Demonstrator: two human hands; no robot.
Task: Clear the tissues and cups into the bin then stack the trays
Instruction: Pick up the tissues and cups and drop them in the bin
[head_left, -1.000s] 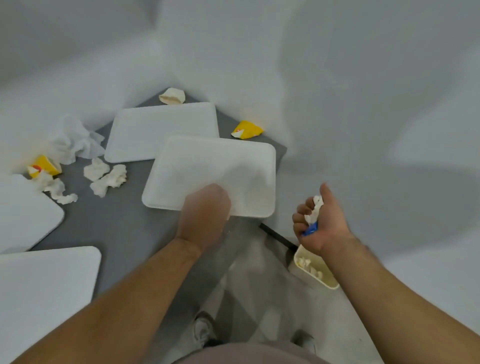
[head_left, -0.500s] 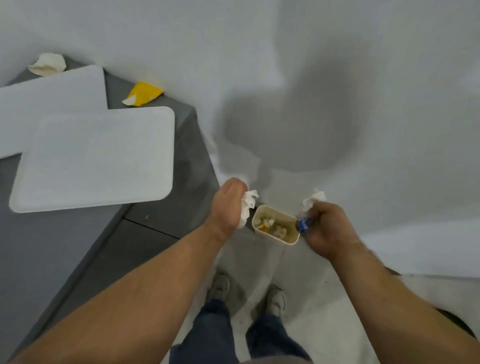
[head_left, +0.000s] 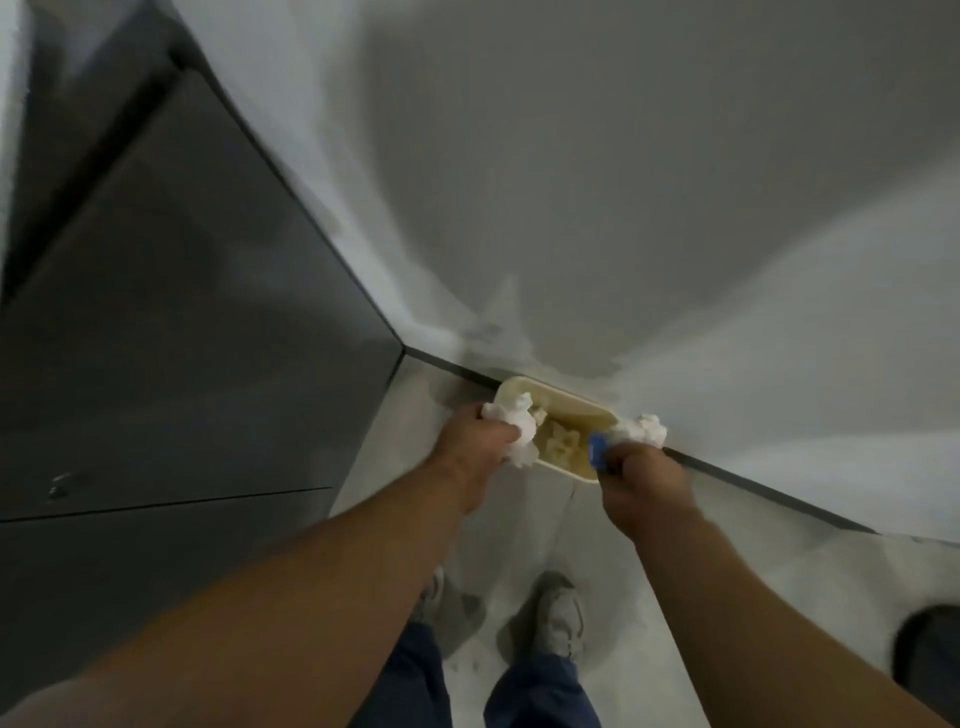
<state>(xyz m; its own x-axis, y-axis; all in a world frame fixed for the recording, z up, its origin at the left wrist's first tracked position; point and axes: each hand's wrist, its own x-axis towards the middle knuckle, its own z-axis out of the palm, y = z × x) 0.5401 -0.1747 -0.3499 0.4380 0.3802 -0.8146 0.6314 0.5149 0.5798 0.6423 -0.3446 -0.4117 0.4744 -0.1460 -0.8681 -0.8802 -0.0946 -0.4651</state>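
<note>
My left hand (head_left: 475, 447) is closed on a crumpled tissue wad (head_left: 514, 434) at the bin's left rim. My right hand (head_left: 641, 480) grips a second tissue wad (head_left: 640, 431) with something blue (head_left: 597, 451), at the right rim. Cream bin (head_left: 558, 402) on the floor already holds scraps. Neither load dropped yet. Trays out of view; stacking presumably still to do.

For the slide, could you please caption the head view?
Both hands, left and right, hold crumpled tissues over the cream bin.

Head-worn view, steeply downward, close.
</note>
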